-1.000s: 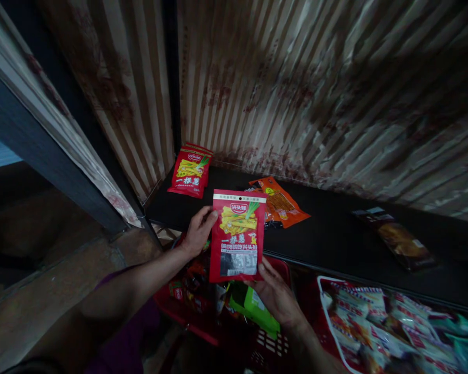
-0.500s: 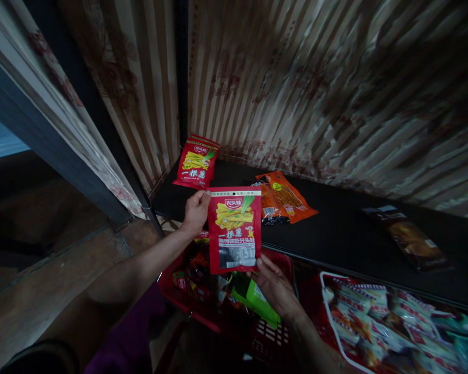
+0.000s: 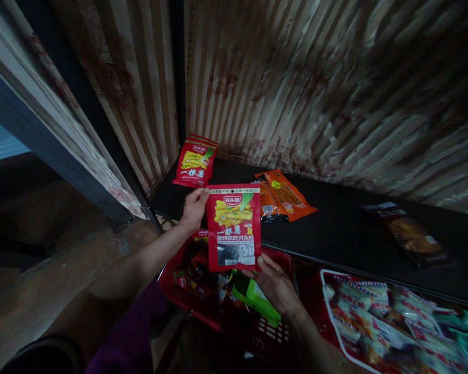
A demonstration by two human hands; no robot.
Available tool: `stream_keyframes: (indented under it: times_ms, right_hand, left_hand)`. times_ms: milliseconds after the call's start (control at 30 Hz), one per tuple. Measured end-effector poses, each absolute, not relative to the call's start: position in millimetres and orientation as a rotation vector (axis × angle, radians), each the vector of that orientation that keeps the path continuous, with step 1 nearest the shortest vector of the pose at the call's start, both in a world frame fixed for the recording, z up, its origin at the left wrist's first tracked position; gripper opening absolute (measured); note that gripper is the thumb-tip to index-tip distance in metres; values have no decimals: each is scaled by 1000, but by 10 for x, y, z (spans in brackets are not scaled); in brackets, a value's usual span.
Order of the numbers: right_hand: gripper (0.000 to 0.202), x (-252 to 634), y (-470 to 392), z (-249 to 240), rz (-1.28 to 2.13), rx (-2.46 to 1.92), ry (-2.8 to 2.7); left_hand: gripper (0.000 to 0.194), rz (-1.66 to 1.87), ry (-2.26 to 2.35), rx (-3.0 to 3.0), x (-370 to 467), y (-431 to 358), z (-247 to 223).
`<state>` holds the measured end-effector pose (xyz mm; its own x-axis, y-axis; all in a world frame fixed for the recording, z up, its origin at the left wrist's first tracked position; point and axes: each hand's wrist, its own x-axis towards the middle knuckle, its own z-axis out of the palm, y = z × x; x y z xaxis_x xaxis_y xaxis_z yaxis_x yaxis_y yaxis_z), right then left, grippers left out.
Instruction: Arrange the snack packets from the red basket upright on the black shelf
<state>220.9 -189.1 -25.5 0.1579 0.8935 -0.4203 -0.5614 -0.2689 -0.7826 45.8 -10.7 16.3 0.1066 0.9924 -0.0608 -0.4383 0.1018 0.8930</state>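
A red snack bag (image 3: 234, 228) with yellow sticks and a green onion printed on it is held up in front of me. My left hand (image 3: 194, 208) pinches its upper left corner. At the lower right corner, my right hand (image 3: 275, 280) grips the bag, the thumb in front and the other fingers partly hidden behind. Below the bag stands a red basket (image 3: 206, 321) with several snack packs and a bright green package (image 3: 259, 298) in it. More red bags of the same print (image 3: 196, 161) lean in the shelf's back left corner.
On the black shelf (image 3: 327, 234) lie orange snack bags (image 3: 290, 195) and a dark brown package (image 3: 407, 234). A white-rimmed basket (image 3: 325, 291) full of snack packs stands at the lower right. Striped curtain (image 3: 249, 67) hangs behind the shelf; a dark post (image 3: 113, 130) rises at the left.
The held bag has shifted very slightly up and left with both hands. My grip on it is the same.
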Motion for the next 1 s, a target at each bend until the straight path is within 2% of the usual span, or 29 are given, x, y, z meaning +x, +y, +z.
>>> stream_keyframes:
  times_ms: [333, 733, 1000]
  right_hand:
    - [23, 2249, -1878, -267, 1423, -1132, -339]
    - [26, 2280, -1864, -158, 1313, -1039, -304]
    - [32, 2305, -1909, -144, 1326, -1090, -413]
  left_hand:
    - [41, 1197, 768, 848, 452, -150, 164]
    - [39, 747, 696, 1067, 444, -445, 105]
    - [42, 786, 753, 1085, 522, -497, 97]
